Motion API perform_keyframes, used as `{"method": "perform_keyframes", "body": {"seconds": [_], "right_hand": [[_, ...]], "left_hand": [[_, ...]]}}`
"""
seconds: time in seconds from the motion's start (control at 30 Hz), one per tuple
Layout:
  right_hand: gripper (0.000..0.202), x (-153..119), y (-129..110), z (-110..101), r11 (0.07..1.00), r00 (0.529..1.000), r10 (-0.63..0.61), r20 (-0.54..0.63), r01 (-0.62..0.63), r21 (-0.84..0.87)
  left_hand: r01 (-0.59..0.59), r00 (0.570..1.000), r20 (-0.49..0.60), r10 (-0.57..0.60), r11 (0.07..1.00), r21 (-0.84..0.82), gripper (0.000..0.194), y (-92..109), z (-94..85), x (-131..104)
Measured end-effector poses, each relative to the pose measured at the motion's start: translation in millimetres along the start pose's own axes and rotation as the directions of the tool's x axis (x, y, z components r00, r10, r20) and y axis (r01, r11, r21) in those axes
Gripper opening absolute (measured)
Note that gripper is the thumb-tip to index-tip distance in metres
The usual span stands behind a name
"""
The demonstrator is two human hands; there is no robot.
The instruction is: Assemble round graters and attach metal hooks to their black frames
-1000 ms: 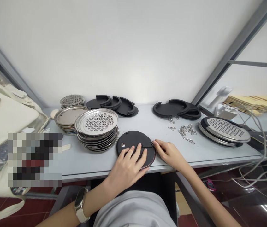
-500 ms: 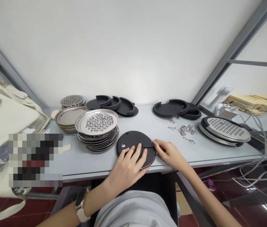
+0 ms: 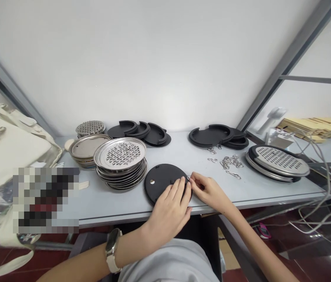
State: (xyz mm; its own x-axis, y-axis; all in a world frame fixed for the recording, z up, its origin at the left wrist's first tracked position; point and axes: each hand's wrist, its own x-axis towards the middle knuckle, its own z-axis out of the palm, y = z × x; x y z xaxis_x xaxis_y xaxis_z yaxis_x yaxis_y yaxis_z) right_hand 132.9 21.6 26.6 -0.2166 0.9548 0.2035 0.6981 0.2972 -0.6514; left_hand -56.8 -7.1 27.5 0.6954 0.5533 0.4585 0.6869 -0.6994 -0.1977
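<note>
A round black plastic disc (image 3: 161,178) with a small hole and slots lies near the table's front edge. My left hand (image 3: 171,207) rests on its right part, fingers stretched out and lying flat, covering much of that side. At the disc's right rim my right hand (image 3: 206,190) pinches a small metal wire clip (image 3: 188,177), most of it hidden by the fingertips. Loose clips of the same wire (image 3: 232,161) lie to the right. Left of the disc rises a stack of round metal grater plates (image 3: 121,162).
Plain metal discs (image 3: 87,149) and another grater stack (image 3: 90,127) stand at back left. Black holders (image 3: 156,133) lie along the wall, with more black holders (image 3: 212,135) further right. Finished-looking graters (image 3: 283,160) are stacked at right. A cream bag (image 3: 13,137) hangs over the left side.
My left hand has slid right across the disc, its fingers now closer together and nearer the right rim. My right hand keeps its pinch at the rim.
</note>
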Motion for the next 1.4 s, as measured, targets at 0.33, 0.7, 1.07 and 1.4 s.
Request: {"method": "perform_keyframes", "body": {"seconds": [0.33, 0.7, 1.07, 1.4], "right_hand": [[0.025, 2, 0, -2, 0.990, 0.999, 0.000, -0.039, 0.006, 0.141], [0.030, 1, 1, -2, 0.999, 1.000, -0.008, -0.002, 0.008, 0.051], [0.032, 2, -6, 0, 0.995, 1.000, -0.006, -0.015, 0.005, -0.096], [0.037, 1, -7, 5, 0.996, 0.998, 0.027, -0.059, -0.032, -0.086]], "left_hand": [[0.034, 0.973, -0.229, 0.010, 0.981, 0.190, 0.056, 19, 30.7, -7], [-0.001, 0.960, -0.274, 0.055, 0.981, 0.195, 0.055, 12, 32.9, -12], [-0.008, 0.950, -0.300, 0.086, 0.968, 0.250, 0.052, 11, 32.2, -12], [-0.012, 0.947, -0.308, 0.095, 0.965, 0.261, 0.052, 10, 33.5, -12]]}}
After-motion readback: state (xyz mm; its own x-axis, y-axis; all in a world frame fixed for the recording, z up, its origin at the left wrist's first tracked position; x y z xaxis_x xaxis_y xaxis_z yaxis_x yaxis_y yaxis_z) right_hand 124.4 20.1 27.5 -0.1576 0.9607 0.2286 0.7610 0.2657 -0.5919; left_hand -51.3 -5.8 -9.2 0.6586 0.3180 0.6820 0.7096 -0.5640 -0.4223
